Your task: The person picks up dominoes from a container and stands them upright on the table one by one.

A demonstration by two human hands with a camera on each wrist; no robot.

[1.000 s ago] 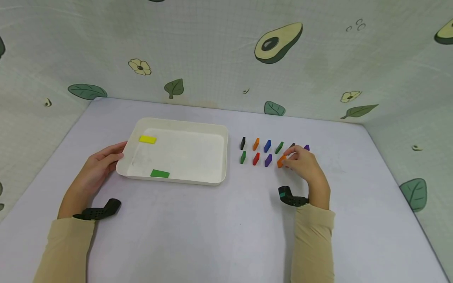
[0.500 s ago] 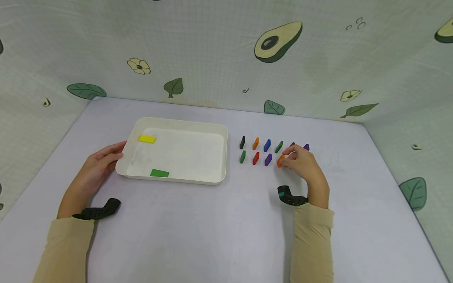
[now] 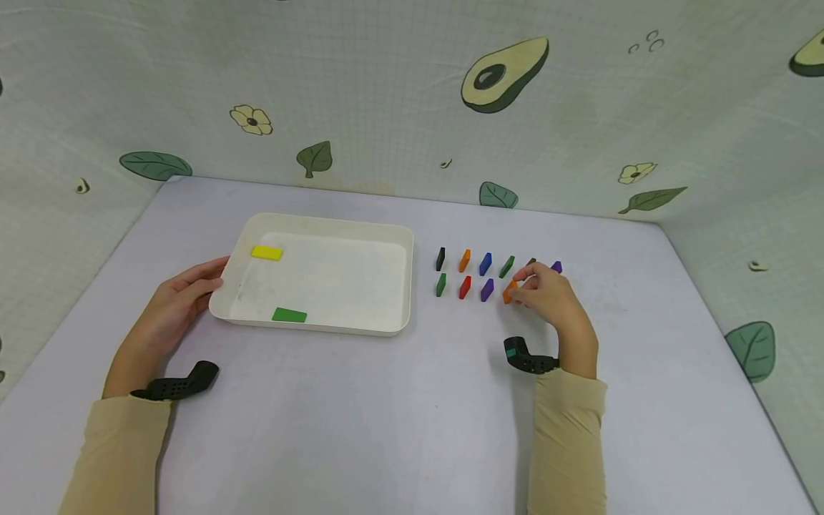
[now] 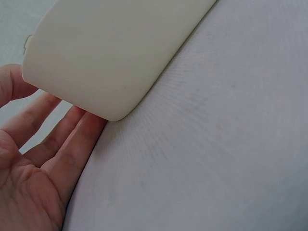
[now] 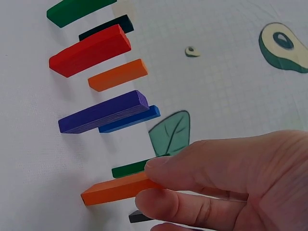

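In the head view, my left hand point(image 3: 177, 304) holds the left end of a white tray point(image 3: 322, 328), thumb at the rim. From the left wrist, the other fingers point(image 4: 72, 149) reach behind and under the tray's corner point(image 4: 106, 72). A yellow block point(image 3: 267, 252) and a green block point(image 3: 289, 315) lie flat inside the tray. Right of it, my right hand point(image 3: 548, 295) pinches an upright orange block point(image 3: 508, 292) between thumb and finger, in the front row. The right wrist view shows this orange block point(image 5: 115, 188) at the fingertips; the hand hides part of the rows.
Two rows of small upright blocks stand right of the tray, among them black point(image 3: 440, 259), red point(image 3: 465, 287), blue point(image 3: 486, 264) and purple point(image 3: 487, 290) ones. Another purple block point(image 3: 556, 267) shows beyond the right hand. A patterned cloth point(image 3: 386, 107) hangs behind the white table point(image 3: 360, 415).
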